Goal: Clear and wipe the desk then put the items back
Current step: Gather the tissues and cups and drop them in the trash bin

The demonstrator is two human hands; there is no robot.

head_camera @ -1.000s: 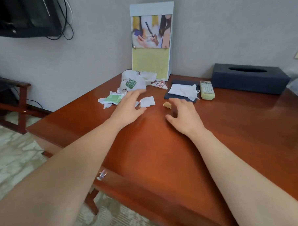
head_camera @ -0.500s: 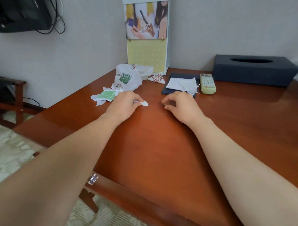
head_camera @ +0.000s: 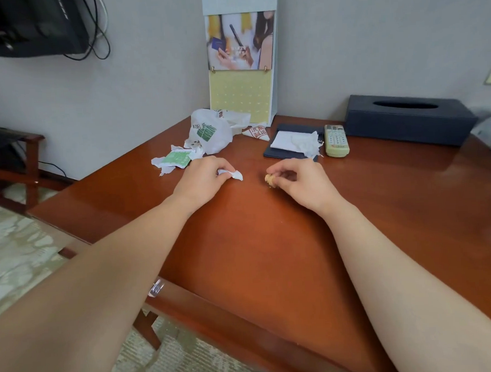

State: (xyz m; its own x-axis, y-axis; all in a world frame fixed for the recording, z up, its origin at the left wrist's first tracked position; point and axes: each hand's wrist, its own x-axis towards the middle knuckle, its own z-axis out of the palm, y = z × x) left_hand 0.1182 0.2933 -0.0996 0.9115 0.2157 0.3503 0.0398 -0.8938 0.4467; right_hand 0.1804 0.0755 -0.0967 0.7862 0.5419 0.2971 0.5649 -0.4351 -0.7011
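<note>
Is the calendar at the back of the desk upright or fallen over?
Upright: the calendar stands on the desk against the wall, picture above its yellow sheet.

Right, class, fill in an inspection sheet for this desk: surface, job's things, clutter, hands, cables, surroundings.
Surface: glossy reddish-brown wooden desk, reflecting light.
Job's things: dark blue rectangular tissue box, pale green remote control, dark flat pad and tall picture calendar along the back.
Clutter: white plastic bag with green print, torn green-and-white wrapper, red-printed wrapper, crumpled white tissue on the pad.
Hands: left hand pinches a small white paper scrap; right hand pinches a tan food crumb.
Cables: black cables hang below the black wall-mounted screen.
Surroundings: grey wall, dark wooden rack at left, pale patterned carpet.
</note>
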